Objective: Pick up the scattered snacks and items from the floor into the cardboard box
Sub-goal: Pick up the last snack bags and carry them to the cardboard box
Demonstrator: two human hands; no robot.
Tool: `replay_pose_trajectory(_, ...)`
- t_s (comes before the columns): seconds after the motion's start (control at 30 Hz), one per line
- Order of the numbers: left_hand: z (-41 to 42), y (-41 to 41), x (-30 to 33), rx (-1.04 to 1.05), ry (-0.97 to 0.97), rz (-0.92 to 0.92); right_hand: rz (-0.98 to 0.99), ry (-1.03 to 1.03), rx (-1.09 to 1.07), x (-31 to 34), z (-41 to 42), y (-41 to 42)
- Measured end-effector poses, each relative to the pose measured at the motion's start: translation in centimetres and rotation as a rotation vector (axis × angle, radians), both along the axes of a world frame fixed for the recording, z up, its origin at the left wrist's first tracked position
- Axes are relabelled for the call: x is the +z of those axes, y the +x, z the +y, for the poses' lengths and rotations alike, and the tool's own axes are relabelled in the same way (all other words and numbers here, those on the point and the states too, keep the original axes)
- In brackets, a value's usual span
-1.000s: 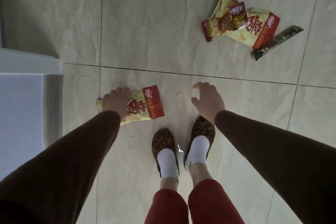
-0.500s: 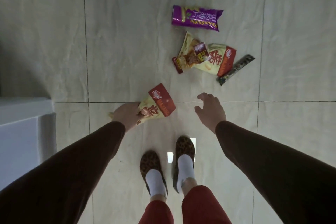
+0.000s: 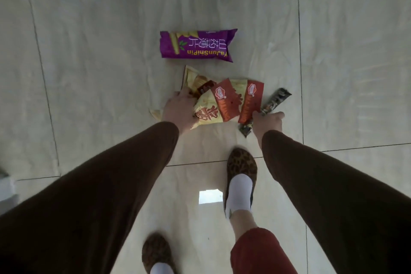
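Note:
My left hand [image 3: 178, 110] grips a yellow-and-red snack bag [image 3: 214, 107] and holds it over the pile on the floor. A second yellow-and-red bag [image 3: 251, 100] lies just right of it, partly covered. Behind them are a yellow chip packet [image 3: 191, 78] and a small dark brown sachet [image 3: 205, 87]. My right hand [image 3: 268, 123] is closed on the near end of a long dark stick packet [image 3: 275, 100]. A purple snack bag [image 3: 196, 45] lies farther away on the tiles. The cardboard box is out of view.
Pale marble floor tiles [image 3: 100, 62] with dark grout lines surround the pile. My right foot [image 3: 241, 176] in a leopard-print shoe stands just behind the snacks, my left foot [image 3: 156, 253] farther back. A white edge [image 3: 6, 187] shows at far left.
I stepped forward toward the pile. My left hand carried the yellow-and-red bag up and over the pile. My right hand reached out and closed on the dark stick packet.

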State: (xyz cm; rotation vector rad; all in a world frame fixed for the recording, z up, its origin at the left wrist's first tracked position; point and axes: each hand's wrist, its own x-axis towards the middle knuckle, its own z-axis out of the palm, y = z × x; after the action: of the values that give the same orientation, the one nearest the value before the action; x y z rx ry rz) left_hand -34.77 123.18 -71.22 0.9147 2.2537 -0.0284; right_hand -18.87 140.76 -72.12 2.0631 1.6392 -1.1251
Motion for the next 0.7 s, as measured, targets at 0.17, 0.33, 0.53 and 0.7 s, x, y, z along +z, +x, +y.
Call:
replay_pose_trajectory(0.17,0.1,1.1,-1.1,0.265,0.097,0.015,-0.004,-0.048,-0.017,-1.7,1.2,-0.4)
replay_pose_trajectory(0.33,-0.1,-0.1,2.8,0.327,0.002,-0.110,0.095,0.065,0.273,2.5,1.8,0.1)
replay_pose_trajectory(0.53,0.2,-6.4,8.6,0.344,0.105,-0.052,0.062,0.111,0.944,6.5,2.7,-3.0)
replay_pose_trajectory(0.7,4.4,-13.7,7.7,0.059,0.086,0.050,0.069,0.180,1.467,4.7,2.7,-7.7)
